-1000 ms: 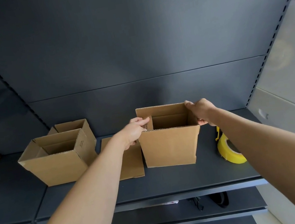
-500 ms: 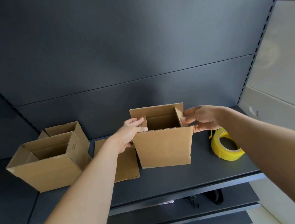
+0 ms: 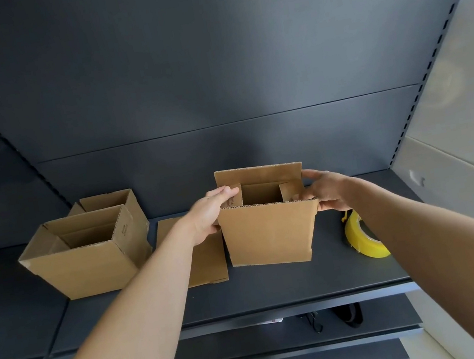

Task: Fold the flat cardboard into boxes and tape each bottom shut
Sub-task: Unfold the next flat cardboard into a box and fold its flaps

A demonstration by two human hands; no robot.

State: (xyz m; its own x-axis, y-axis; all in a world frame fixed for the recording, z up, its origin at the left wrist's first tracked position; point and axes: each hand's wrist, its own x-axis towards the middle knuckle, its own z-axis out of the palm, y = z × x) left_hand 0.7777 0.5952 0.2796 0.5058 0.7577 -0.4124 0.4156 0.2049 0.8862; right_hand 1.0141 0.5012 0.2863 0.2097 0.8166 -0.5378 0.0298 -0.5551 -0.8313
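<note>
Cardboard box upright, opening upward, left hand and right hand gripping its side flaps

Left: open box blocked you | Middle: flat cardboard lay beside held box | Right: tape roll sat close | Front shelf: you had room

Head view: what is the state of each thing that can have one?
middle box: upright, top open, side flaps bent inward.
left hand: grips the middle box's left edge.
right hand: grips its right edge.
front left box: upright, top open.
rear left box: upright, top open.
flat cardboard: lying flat, not folded.
tape roll: on edge, unheld.
</note>
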